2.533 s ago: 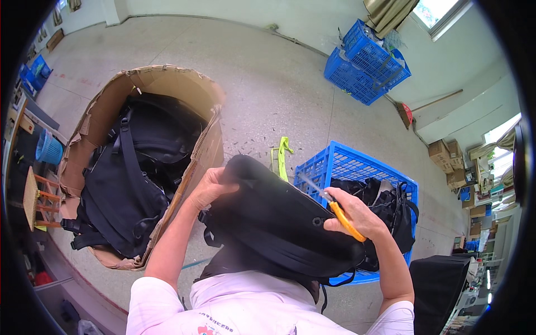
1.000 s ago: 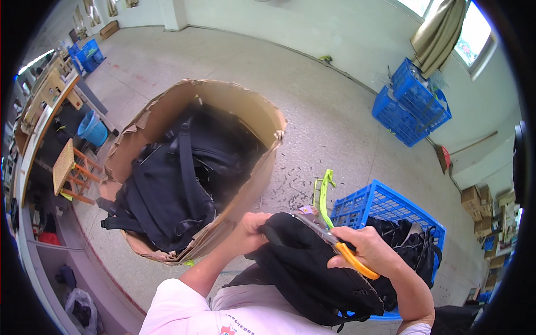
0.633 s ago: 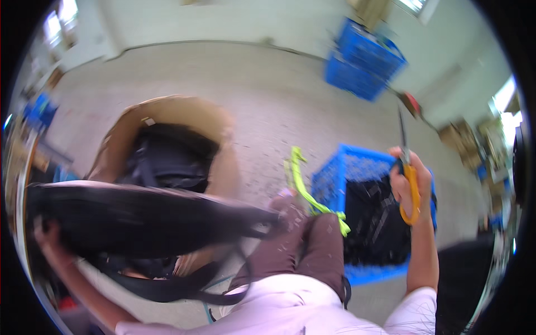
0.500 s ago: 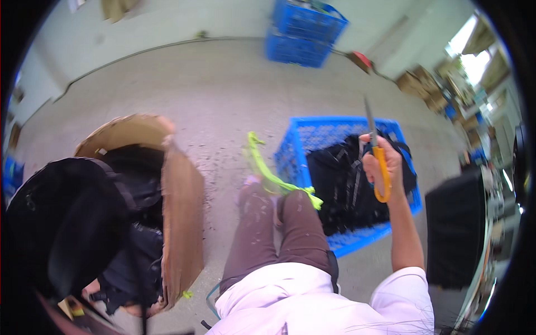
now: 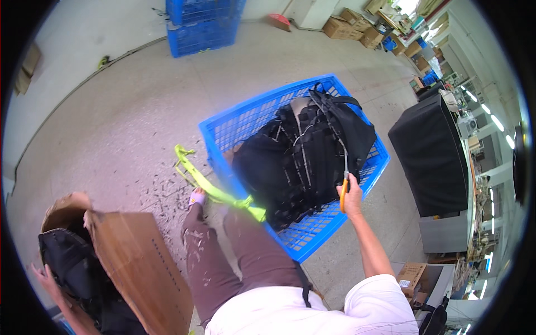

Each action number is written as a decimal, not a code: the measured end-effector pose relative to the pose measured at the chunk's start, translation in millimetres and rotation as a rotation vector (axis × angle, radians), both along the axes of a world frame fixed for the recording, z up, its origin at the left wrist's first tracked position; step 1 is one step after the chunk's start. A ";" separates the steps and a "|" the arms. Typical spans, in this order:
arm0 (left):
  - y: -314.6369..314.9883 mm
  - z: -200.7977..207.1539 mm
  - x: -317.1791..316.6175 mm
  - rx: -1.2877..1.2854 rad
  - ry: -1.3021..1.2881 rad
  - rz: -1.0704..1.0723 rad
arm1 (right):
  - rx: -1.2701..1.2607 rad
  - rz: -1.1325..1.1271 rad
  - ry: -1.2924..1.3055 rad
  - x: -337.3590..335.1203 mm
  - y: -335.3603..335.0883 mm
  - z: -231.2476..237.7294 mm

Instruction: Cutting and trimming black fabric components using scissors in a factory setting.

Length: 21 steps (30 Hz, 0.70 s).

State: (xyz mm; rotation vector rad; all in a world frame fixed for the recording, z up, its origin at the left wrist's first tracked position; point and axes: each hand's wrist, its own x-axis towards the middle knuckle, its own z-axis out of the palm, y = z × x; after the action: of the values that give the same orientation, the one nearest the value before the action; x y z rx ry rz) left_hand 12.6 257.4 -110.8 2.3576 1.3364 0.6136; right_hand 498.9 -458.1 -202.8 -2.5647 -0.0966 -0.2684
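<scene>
My right hand (image 5: pixel 352 196) grips a pair of scissors with orange handles (image 5: pixel 343 195) over the near right side of a blue plastic crate (image 5: pixel 312 245). The blades point away from me, toward several black bags (image 5: pixel 312 151) heaped in the crate. At the lower left, my left hand (image 5: pixel 46 282) is open with fingers spread, beside a black bag (image 5: pixel 67 259) in a cardboard box (image 5: pixel 134 251); its palm is partly hidden. A lime-green fabric strip (image 5: pixel 215 191) stretches from the crate's near left corner over the floor in front of my knees.
Stacked blue crates (image 5: pixel 202 30) stand by the far wall, with a red dustpan (image 5: pixel 279 22) to their right. A black-covered block (image 5: pixel 432 159) stands right of the crate. Cardboard cartons (image 5: pixel 349 28) sit farther back. Dark scraps (image 5: pixel 167 195) litter the floor.
My view has swung right. The black bag that loomed at the left now sits lower in the cardboard box, and my left hand is off it, spread. The scissors stay in my right hand.
</scene>
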 end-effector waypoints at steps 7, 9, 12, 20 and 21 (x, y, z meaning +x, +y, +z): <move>-211.2 -58.9 164.0 0.041 0.434 -0.479 | -0.279 -0.028 -0.177 125.5 -20.0 -31.2; -254.0 -59.2 189.2 0.053 0.581 -0.683 | -0.371 -0.017 -0.230 166.9 -12.5 -44.7; -290.2 -99.5 155.4 -0.382 0.659 -0.567 | -0.379 0.054 -0.353 218.9 6.0 -63.9; -302.2 -132.6 63.4 -0.654 0.721 -0.224 | -0.943 -0.088 -0.310 296.4 6.7 -111.9; -301.7 -135.0 63.6 -0.648 0.716 -0.222 | -0.965 -0.069 -0.299 298.8 1.1 -108.6</move>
State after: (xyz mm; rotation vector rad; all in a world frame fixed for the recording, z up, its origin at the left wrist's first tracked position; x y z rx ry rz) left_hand 76.2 -44.3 -245.8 2.1545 1.2251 -0.7031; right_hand 797.7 -457.1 -311.4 -3.4571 -0.3121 -0.7886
